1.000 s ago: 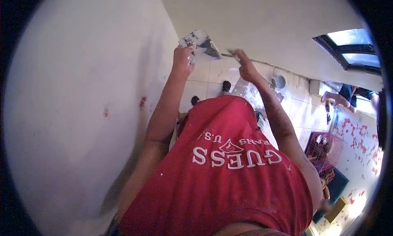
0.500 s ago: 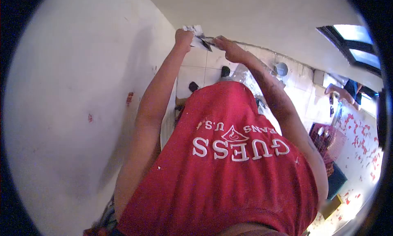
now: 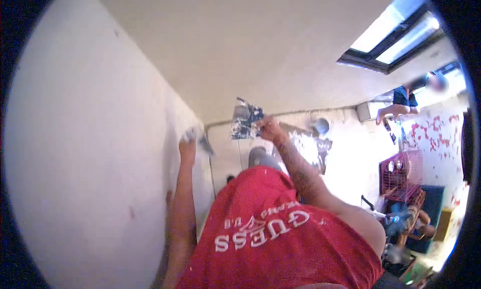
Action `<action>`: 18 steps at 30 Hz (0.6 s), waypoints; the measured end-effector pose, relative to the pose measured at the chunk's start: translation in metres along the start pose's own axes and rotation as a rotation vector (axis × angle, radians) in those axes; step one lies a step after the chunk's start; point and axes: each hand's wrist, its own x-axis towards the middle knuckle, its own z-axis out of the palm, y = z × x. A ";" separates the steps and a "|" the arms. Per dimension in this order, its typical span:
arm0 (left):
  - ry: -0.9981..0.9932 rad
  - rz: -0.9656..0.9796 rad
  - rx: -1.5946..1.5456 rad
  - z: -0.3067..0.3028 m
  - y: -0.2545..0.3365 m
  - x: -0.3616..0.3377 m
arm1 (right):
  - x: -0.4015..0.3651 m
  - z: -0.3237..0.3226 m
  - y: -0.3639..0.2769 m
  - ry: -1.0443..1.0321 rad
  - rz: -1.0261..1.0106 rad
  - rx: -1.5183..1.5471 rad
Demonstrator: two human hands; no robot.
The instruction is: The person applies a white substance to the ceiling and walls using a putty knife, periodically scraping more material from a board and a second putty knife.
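My left hand is raised close beside the white wall on the left, fingers closed round a putty knife. Its grey blade is blurred and points away from the wall surface. In my right hand is a flat, squarish plate, dark and smeared with white paste, gripped at its right edge. The two tools are apart, with the wall corner showing between them. Both arms reach forward past my red shirt.
Walls meet in a corner ahead, over pale tiles. A dark-framed window is at upper right. A person is beneath it; another person is lower right, near a pink wire cage. A grey round container is on the floor.
My hands were together, tools touching, and have parted. The left has moved left toward the wall with the putty knife; the right holds the plate flat to view. The view has shifted.
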 end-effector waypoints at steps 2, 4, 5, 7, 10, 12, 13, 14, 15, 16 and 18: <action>-0.098 -0.128 -0.401 -0.009 -0.006 -0.017 | -0.008 0.040 -0.024 -0.039 -0.078 0.192; -0.224 -0.166 -0.177 -0.034 -0.001 -0.027 | 0.003 0.024 -0.034 0.165 -0.131 0.236; -0.192 -0.140 -0.108 -0.044 0.006 -0.030 | 0.023 -0.004 -0.041 0.078 -0.273 0.155; -0.111 0.123 -0.073 -0.050 -0.011 -0.031 | 0.046 -0.011 -0.059 0.066 -0.559 -0.081; -0.142 0.020 -0.461 -0.037 -0.018 -0.015 | 0.028 0.091 -0.128 0.302 -0.987 -0.566; -0.158 -0.139 -0.554 -0.035 -0.016 -0.010 | 0.026 0.141 -0.154 0.364 -1.160 -0.609; -0.126 -0.123 -0.481 -0.039 -0.011 -0.014 | 0.031 0.157 -0.164 0.338 -1.194 -0.490; -0.130 -0.151 -0.345 -0.046 -0.007 -0.014 | 0.040 0.168 -0.169 0.314 -1.223 -0.370; -0.139 -0.179 -0.206 -0.057 0.006 -0.015 | 0.051 0.175 -0.171 0.578 -1.402 -0.740; -0.153 -0.207 -0.070 -0.068 0.018 -0.016 | 0.063 0.181 -0.173 0.847 -1.542 -1.140; -0.140 0.018 0.253 -0.045 -0.037 -0.008 | 0.078 0.217 -0.170 1.159 -1.661 -1.605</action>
